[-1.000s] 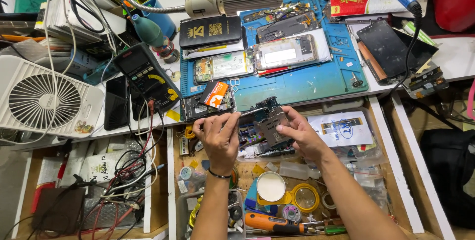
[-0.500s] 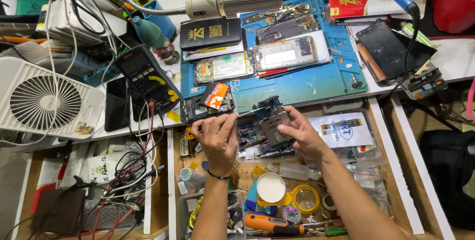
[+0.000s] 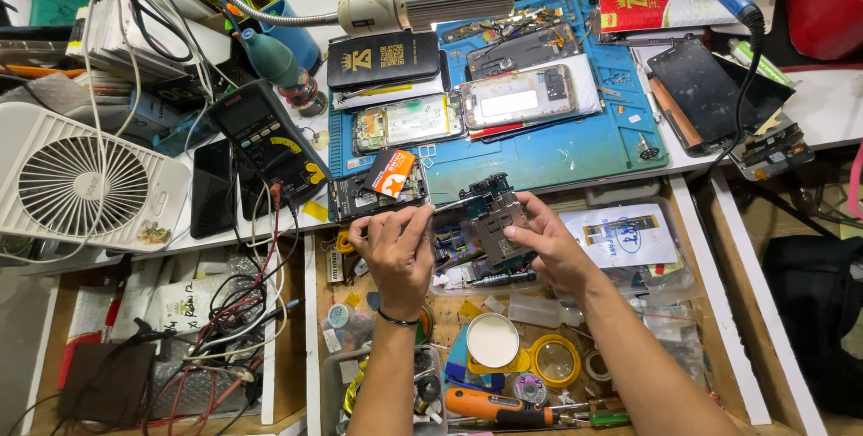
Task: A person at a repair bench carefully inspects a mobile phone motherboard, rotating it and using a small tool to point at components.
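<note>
My right hand (image 3: 550,245) holds a small phone circuit board (image 3: 492,214) above an open drawer, fingers around its right edge. My left hand (image 3: 394,249) pinches a thin pair of tweezers (image 3: 447,206) whose tip reaches the board's left side. A black band circles my left wrist. Just beyond the hands lies a blue work mat (image 3: 539,144) with two opened phones (image 3: 517,96) on it, and a dark phone frame with an orange card (image 3: 388,175) sits at the mat's near left corner.
A white fan (image 3: 81,186) and a black multimeter (image 3: 268,141) with tangled leads stand at the left. A lamp head (image 3: 436,2) hangs over the mat. The open drawer (image 3: 316,328) holds tape rolls, an orange screwdriver (image 3: 494,406) and plastic bags. Phone screens (image 3: 697,85) lie at right.
Both hands stay over the drawer; the board and tweezers have shifted only slightly.
</note>
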